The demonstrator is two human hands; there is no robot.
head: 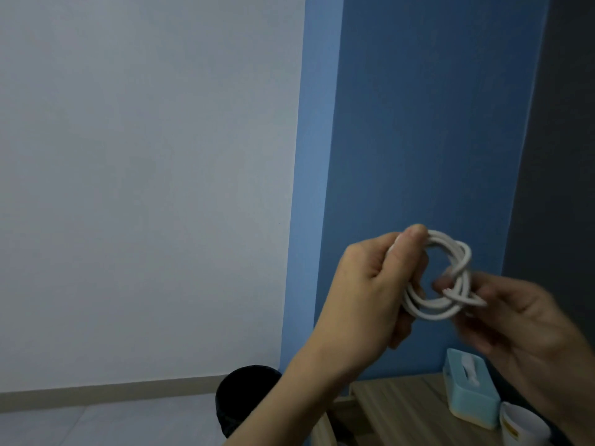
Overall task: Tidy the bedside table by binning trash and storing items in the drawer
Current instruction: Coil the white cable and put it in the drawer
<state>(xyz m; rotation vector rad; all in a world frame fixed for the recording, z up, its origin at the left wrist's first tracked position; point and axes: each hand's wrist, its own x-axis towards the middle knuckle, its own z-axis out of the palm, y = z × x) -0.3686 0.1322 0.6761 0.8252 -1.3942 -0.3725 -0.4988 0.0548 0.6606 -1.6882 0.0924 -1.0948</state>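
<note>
A white cable is wound into a small coil and held up in front of the blue wall. My left hand grips the coil's left side, thumb on top. My right hand pinches the cable's loose end at the coil's lower right. Below the hands stands the wooden bedside table. A black bin sits on the floor left of the table, partly hidden by my left forearm.
On the table's right part stand a light blue tissue box and a white paper cup. A white wall and grey floor fill the left side.
</note>
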